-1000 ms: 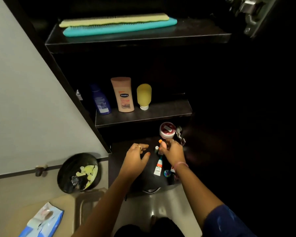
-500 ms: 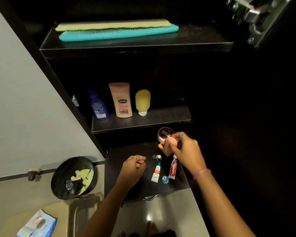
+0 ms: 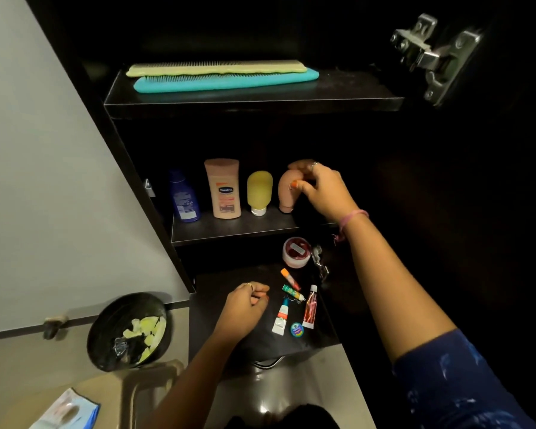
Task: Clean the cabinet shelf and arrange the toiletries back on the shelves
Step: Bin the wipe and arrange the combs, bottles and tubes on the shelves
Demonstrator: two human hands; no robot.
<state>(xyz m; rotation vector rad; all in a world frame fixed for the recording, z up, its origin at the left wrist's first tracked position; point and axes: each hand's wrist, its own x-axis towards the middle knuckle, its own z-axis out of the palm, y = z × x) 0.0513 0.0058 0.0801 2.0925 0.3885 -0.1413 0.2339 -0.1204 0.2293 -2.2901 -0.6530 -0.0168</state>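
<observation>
Dim dark cabinet, grey wall, beige floor

"Vaseline" on the peach lotion bottle; other labels unreadable.

top shelf: two combs | middle shelf: bottles

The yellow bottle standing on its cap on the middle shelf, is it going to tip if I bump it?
Probably yes. The yellow bottle balances upside down on a small white cap, narrower than its body, so a nudge could topple it. It stands close beside the Vaseline bottle, which it would likely hit.
</observation>
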